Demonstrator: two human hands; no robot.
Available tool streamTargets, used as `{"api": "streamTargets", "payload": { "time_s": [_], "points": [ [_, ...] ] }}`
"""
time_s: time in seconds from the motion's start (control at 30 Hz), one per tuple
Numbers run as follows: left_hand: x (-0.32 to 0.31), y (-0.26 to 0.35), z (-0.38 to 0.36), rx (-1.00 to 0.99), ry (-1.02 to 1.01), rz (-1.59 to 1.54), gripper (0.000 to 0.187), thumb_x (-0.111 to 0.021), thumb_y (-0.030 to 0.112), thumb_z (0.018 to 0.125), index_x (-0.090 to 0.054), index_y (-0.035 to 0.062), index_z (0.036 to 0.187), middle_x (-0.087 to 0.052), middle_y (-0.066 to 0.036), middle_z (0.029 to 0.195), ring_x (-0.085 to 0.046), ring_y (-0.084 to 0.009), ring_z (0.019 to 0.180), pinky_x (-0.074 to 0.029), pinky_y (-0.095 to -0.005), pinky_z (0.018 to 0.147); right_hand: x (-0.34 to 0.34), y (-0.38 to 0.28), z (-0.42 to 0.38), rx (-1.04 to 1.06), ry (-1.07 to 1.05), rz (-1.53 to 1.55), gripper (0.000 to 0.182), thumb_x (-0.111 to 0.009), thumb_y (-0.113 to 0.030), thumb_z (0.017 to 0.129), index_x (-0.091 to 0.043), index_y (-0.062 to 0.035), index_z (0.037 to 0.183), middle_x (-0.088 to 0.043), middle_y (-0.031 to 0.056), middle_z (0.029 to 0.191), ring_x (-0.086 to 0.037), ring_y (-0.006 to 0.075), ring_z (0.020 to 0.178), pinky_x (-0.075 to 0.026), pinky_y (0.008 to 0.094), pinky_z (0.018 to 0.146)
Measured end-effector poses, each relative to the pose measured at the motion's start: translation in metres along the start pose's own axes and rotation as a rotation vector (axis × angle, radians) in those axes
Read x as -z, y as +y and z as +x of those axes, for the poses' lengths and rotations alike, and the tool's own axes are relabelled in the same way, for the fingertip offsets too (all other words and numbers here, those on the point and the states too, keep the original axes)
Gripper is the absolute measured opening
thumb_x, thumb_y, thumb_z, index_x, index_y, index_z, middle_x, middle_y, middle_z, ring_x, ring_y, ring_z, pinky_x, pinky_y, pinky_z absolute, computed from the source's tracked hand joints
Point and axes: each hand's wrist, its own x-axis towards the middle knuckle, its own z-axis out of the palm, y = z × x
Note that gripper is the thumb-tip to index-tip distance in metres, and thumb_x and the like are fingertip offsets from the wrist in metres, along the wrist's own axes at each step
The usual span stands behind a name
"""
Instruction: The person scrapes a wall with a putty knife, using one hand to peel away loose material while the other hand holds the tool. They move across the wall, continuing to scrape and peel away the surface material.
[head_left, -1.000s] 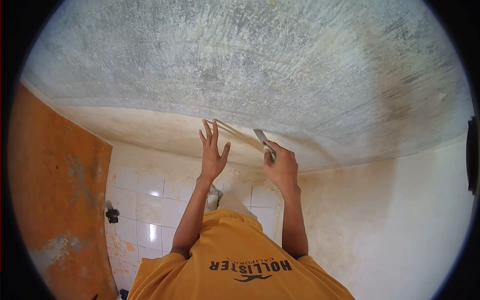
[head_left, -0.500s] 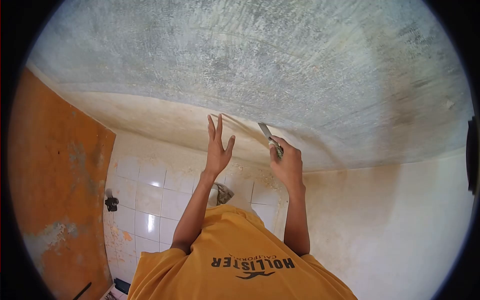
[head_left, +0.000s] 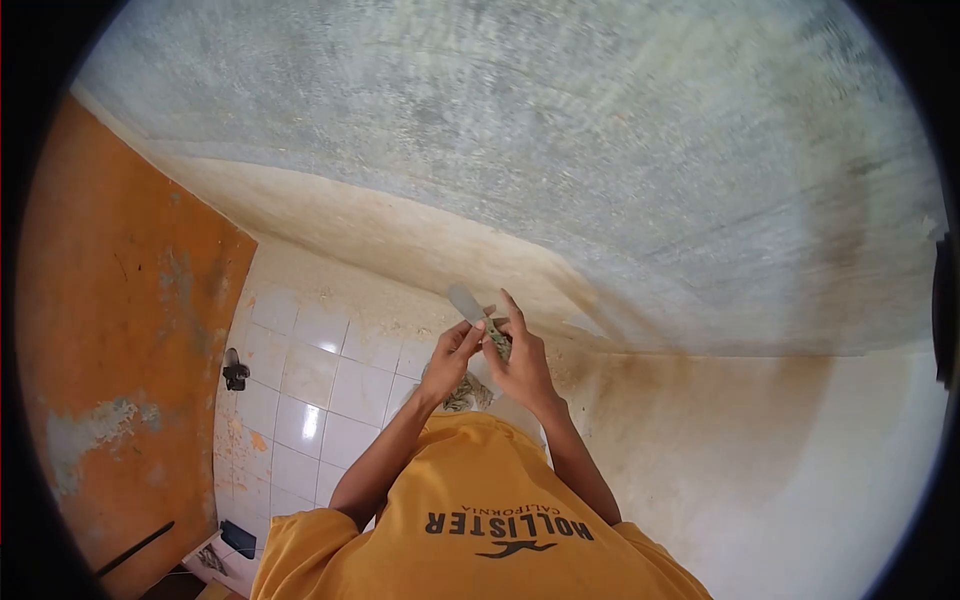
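Observation:
In front of my waist I hold a putty knife [head_left: 466,303] with both hands. Its flat grey blade points up and to the left, and its mottled green handle [head_left: 501,343] lies against the fingers of my right hand [head_left: 522,368]. The index finger of that hand stretches upward, off the handle. My left hand [head_left: 450,360] pinches the tool with thumb and fingers where blade meets handle. Beyond the hands rises the wall [head_left: 480,130], blotchy grey-blue above and bare cream along its lower strip. The blade appears to be apart from it.
An orange wall [head_left: 130,290] with flaked patches stands at the left. White floor tiles [head_left: 300,385] carry paint crumbs. A small dark object [head_left: 236,372] lies by the orange wall, and a dark flat item [head_left: 238,540] sits lower. Patterned cloth [head_left: 468,394] shows below my hands.
My right hand has drawn the putty knife away from the wall, down and left. My left hand, spread before, has come in and closed on the tool. The view has shifted slightly.

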Motion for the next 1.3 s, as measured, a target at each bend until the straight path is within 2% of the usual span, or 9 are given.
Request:
{"api": "streamTargets", "payload": {
  "time_s": [0.1,0.2,0.3,0.43,0.5,0.63,0.73,0.97,1.3],
  "points": [
    [-0.020,-0.012,0.007,-0.082,0.025,-0.010,0.051,-0.050,0.031,0.110,-0.049,-0.0045,0.147,-0.069,-0.010,0.120,-0.063,-0.0152,0.112,-0.050,-0.0340,0.102,0.022,0.007,-0.005,0.037,0.001,0.006,0.077,-0.067,-0.014,0.096,-0.025,-0.0051,0.160,-0.072,0.0205,0.102,-0.072,0.0376,0.089,-0.056,0.0427,0.078],
    [-0.048,-0.017,0.013,-0.160,0.134,-0.041,0.053,-0.051,0.033,0.110,-0.047,-0.0023,0.149,-0.068,-0.008,0.112,-0.066,-0.0136,0.104,-0.053,-0.0317,0.094,0.066,0.012,-0.013,-0.076,-0.176,-0.012,0.078,-0.067,-0.015,0.097,-0.024,-0.0050,0.160,-0.072,0.0176,0.100,-0.072,0.0357,0.086,-0.057,0.0432,0.078],
    [-0.082,-0.023,0.018,-0.197,0.277,-0.073,0.052,-0.050,0.035,0.110,-0.047,0.0025,0.151,-0.064,-0.004,0.103,-0.066,-0.0116,0.090,-0.055,-0.0281,0.079,0.106,0.038,-0.023,-0.048,-0.104,0.056,0.074,-0.066,-0.012,0.098,-0.027,-0.0072,0.161,-0.073,0.0127,0.097,-0.067,0.0180,0.079,-0.054,0.0303,0.070],
    [-0.123,-0.035,0.035,-0.170,0.386,-0.004,0.053,-0.049,0.037,0.110,-0.041,0.0113,0.157,-0.056,-0.003,0.104,-0.060,-0.0082,0.072,-0.050,-0.0243,0.058,0.168,0.093,-0.037,-0.003,0.016,0.063,0.068,-0.061,-0.012,0.101,-0.028,-0.0084,0.161,-0.072,0.0070,0.104,-0.064,0.0098,0.080,-0.050,0.0239,0.062],
    [-0.158,-0.044,0.046,-0.162,0.422,-0.121,0.056,-0.047,0.035,0.111,-0.033,0.0137,0.161,-0.055,-0.004,0.108,-0.055,-0.0073,0.069,-0.047,-0.0234,0.055,0.203,0.104,-0.052,-0.121,0.041,0.208,0.066,-0.059,-0.011,0.102,-0.029,-0.0083,0.161,-0.071,0.0073,0.106,-0.063,0.0106,0.079,-0.051,0.0253,0.064],
    [-0.224,-0.075,0.084,-0.513,0.503,-0.004,0.061,-0.043,0.030,0.113,-0.015,0.0201,0.166,-0.057,-0.005,0.109,-0.049,-0.0074,0.064,-0.045,-0.0235,0.053,0.253,0.126,-0.071,-0.259,0.058,0.358,0.059,-0.056,-0.014,0.104,-0.034,-0.0094,0.158,-0.069,0.0073,0.112,-0.061,0.0104,0.081,-0.047,0.0219,0.063],
    [-0.258,-0.095,0.092,-0.481,0.516,0.010,0.062,-0.044,0.029,0.113,-0.015,0.0205,0.166,-0.058,-0.005,0.107,-0.048,-0.0061,0.064,-0.044,-0.0209,0.053,0.275,0.136,-0.076,-0.260,0.059,0.410,0.058,-0.054,-0.012,0.103,-0.036,-0.0091,0.157,-0.070,0.0071,0.112,-0.062,0.0096,0.081,-0.046,0.0210,0.062],
    [-0.262,-0.095,0.101,-0.495,0.670,-0.038,0.058,-0.044,0.033,0.112,-0.025,0.0161,0.164,-0.043,0.004,0.072,-0.037,-0.0026,0.056,-0.034,-0.0204,0.045,0.292,0.144,-0.081,-0.226,-0.045,0.447,0.056,-0.054,-0.010,0.101,-0.040,-0.0079,0.156,-0.070,0.0075,0.112,-0.061,0.0095,0.080,-0.046,0.0215,0.062],
    [-0.257,-0.085,0.100,-0.443,0.655,-0.078,0.057,-0.044,0.035,0.112,-0.027,0.0175,0.164,-0.034,0.007,0.067,-0.031,-0.0028,0.054,-0.031,-0.0200,0.044,0.281,0.116,-0.046,-0.213,0.062,0.487,0.051,-0.059,-0.023,0.103,-0.048,-0.0087,0.150,-0.068,0.0047,0.115,-0.060,0.0087,0.085,-0.045,0.0221,0.065]
  ]
}}
